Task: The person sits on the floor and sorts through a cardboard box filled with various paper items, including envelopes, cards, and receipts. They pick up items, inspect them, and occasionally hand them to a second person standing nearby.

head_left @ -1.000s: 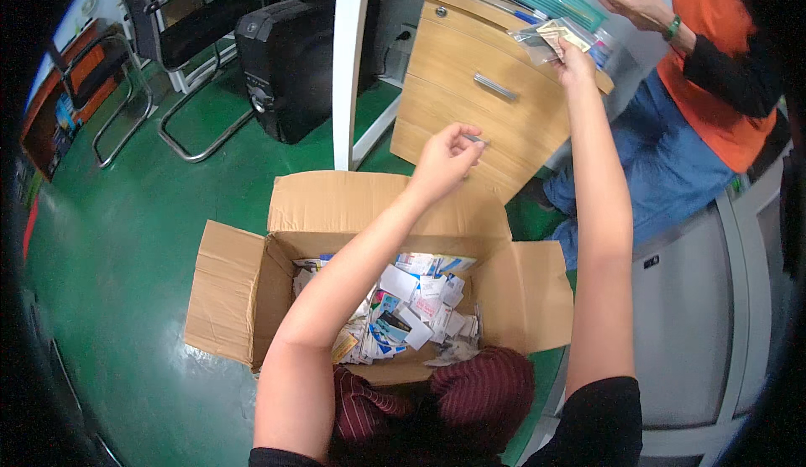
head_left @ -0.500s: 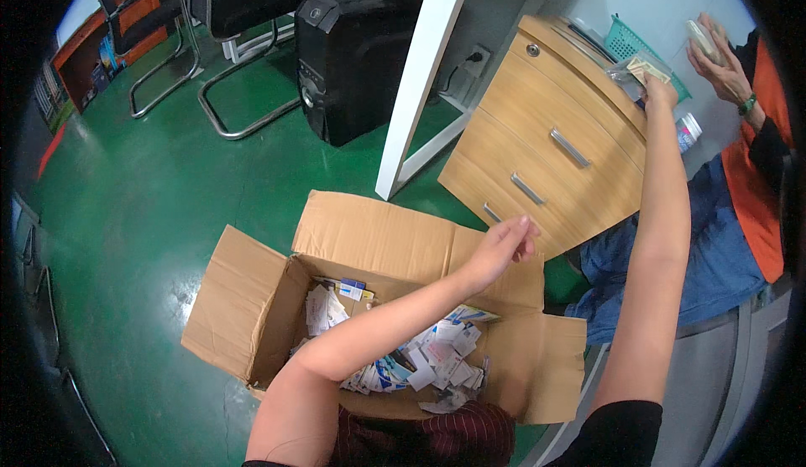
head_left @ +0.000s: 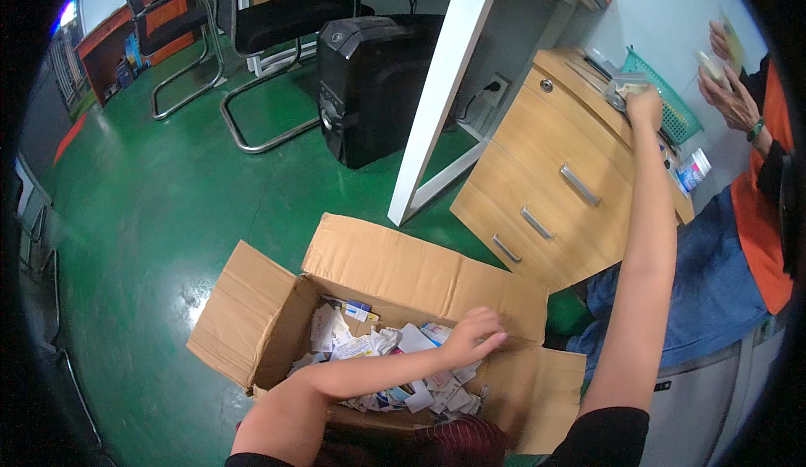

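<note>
My right hand (head_left: 645, 108) reaches over the top of a wooden drawer cabinet. Its fingers are closed on a crumpled clear plastic bag (head_left: 620, 89) with something pale in or against it; the fingertips are partly hidden. Over the right part of an open cardboard box (head_left: 382, 249) hangs my left hand (head_left: 474, 337), its fingers curled in and nothing visible in them. Below it, many loose papers and small packets (head_left: 357, 348) lie in the box, partly covered by my left forearm.
The drawer cabinet (head_left: 546, 165) carries a turquoise basket (head_left: 678, 114) and a white-and-blue tub (head_left: 693, 170). At right, another person's hand (head_left: 732, 102) holds a pale object. A white desk leg (head_left: 445, 89), a black computer case (head_left: 369, 89) and black chairs (head_left: 290, 18) stand beyond the box.
My left hand has moved down and left, from in front of the drawers to over the box. My right hand has come lower, onto the cabinet top. The view has shifted slightly.
</note>
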`<state>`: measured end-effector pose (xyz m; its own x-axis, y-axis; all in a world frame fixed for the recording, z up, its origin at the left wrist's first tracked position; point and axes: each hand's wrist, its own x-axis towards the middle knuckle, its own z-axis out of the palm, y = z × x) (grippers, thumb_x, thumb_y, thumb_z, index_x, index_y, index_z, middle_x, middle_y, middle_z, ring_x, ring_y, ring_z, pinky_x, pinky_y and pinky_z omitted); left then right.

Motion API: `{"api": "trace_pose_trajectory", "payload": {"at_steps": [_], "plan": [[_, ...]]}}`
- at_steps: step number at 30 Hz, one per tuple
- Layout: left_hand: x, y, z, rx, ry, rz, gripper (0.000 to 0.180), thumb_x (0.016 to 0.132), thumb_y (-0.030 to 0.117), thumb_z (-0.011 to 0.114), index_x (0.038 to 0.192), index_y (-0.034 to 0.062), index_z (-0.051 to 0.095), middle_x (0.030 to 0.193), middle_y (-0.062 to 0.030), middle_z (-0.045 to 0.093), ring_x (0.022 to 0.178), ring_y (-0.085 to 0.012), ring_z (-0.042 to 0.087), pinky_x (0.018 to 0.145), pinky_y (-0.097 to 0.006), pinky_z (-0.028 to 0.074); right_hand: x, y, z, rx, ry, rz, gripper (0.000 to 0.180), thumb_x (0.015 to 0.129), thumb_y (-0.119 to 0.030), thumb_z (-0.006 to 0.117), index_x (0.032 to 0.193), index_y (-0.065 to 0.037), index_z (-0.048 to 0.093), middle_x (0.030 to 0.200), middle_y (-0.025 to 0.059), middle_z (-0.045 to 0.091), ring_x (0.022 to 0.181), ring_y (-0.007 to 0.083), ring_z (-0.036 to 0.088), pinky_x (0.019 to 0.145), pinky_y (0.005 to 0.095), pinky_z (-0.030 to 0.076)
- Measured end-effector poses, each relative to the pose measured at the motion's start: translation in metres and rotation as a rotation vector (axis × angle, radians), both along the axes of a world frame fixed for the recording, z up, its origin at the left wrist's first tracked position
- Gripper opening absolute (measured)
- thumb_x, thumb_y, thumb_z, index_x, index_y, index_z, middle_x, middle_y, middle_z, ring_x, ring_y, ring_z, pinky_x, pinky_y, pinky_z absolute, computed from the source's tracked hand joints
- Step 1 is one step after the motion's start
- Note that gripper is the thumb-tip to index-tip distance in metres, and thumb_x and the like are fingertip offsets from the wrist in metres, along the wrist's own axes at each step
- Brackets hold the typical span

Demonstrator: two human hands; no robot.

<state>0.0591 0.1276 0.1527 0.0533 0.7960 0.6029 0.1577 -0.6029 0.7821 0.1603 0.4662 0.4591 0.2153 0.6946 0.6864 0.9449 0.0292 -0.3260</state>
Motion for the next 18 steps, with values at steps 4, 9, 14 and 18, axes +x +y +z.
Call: {"api": "trace_pose_trajectory", "payload": {"at_steps": [4,9,14,18], "plan": [[-0.009,-0.029,0.000,0.027,0.024,-0.079,0.016,0.074,0.018,0.056,0.084,0.0067,0.052,0.088,-0.0103,0.050,0.086,-0.0280,0.044,0.076,-0.036,0.033,0.002,-0.003,0.005,0.165,-0.106,-0.115,0.044,0.071,-0.028,0.054,0.110,-0.009,0.046,0.096,0.0170,0.055,0.097,0.0334,0.049,0.081,0.0388,0.040],[-0.002,-0.020,0.019,0.058,-0.040,-0.031,0.026,0.074,0.018,0.055,0.096,0.0058,0.047,0.097,-0.0120,0.047,0.093,-0.0292,0.042,0.081,-0.038,0.030,0.025,-0.020,0.019,0.583,-0.168,0.020,0.032,0.074,-0.023,0.053,0.102,-0.007,0.053,0.094,0.0154,0.055,0.090,0.0301,0.051,0.078,0.0366,0.039],[0.005,-0.022,0.013,0.000,-0.051,0.056,0.025,0.072,0.014,0.054,0.095,0.0057,0.047,0.097,-0.0128,0.046,0.093,-0.0304,0.041,0.081,-0.039,0.030,-0.005,-0.169,-0.086,0.625,0.248,0.695,0.014,0.079,-0.009,0.047,0.088,0.000,0.052,0.079,0.0109,0.054,0.074,0.0210,0.049,0.070,0.0266,0.038],[0.011,-0.045,-0.032,-0.109,0.201,-0.041,0.023,0.068,0.011,0.055,0.090,0.0052,0.049,0.091,-0.0141,0.049,0.089,-0.0316,0.043,0.079,-0.039,0.032,0.009,-0.289,-0.249,0.215,0.219,0.962,0.004,0.074,-0.005,0.050,0.076,-0.002,0.048,0.069,0.0116,0.051,0.065,0.0211,0.050,0.064,0.0301,0.041]]}}
